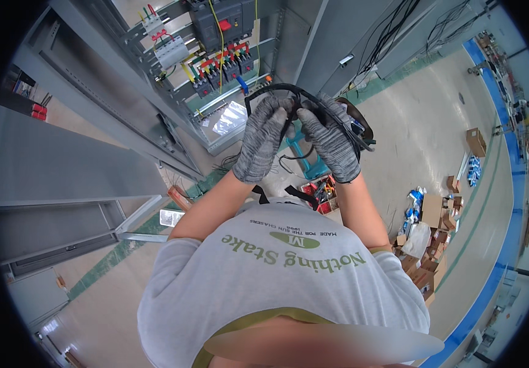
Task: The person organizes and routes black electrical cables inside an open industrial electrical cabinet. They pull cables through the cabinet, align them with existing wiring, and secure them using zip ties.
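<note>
Both my hands wear grey knitted gloves and meet in front of my chest. My left hand pinches a black cable with its fingertips. From the right, my right hand closes round more of the same cable, which loops over the knuckles and hangs at its outer side. The two sets of fingertips almost touch; what lies exactly between them is too small to make out. Behind the right hand shows part of a dark rounded object, its kind unclear.
Ahead stands an open electrical cabinet with a large breaker and wired switchgear. Clear plastic lies at its base. Below my hands are a teal frame and a red tool box. Cardboard boxes litter the right floor.
</note>
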Available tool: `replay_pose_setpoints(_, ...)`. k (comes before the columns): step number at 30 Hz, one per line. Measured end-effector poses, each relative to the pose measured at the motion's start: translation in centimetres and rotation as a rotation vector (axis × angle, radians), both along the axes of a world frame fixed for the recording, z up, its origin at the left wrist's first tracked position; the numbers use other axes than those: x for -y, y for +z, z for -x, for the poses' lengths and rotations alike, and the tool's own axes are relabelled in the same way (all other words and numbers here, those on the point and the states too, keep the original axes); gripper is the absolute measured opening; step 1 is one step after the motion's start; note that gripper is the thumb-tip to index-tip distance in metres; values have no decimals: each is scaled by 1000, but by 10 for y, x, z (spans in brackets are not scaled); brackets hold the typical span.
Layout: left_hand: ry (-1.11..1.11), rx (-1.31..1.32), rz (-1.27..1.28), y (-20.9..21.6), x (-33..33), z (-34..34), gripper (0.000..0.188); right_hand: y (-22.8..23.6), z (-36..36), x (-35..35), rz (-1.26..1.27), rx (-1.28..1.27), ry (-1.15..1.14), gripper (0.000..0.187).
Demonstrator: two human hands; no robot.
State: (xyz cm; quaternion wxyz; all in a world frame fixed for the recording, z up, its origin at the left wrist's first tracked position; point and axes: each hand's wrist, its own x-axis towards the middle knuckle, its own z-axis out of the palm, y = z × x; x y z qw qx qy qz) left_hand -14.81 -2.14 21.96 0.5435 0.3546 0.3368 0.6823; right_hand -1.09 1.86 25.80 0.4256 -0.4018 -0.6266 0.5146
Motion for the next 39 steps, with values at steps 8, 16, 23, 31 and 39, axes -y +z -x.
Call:
replay_pose_setpoints(8, 126, 11, -82, -9, 0, -13, 23, 0, -5, 3, -167, 59, 19, 16)
replay_pose_setpoints(16, 42, -158, -74, -5, 3, -14, 29, -6, -19, -6, -252, 198, 65, 22)
replay_pose_setpoints(23, 35, 19, -80, -12, 5, -15, 17, -14, -19, -7, -220, 182, 126, 17)
replay_pose_setpoints(31, 18, -61, -75, -13, 9, -15, 14, -17, -21, -11, -438, 218, 203, 16)
replay_pose_setpoints(39, 68, 104, 92, -3, 11, -25, 23, -20, -17, -3, -227, 202, 127, 8)
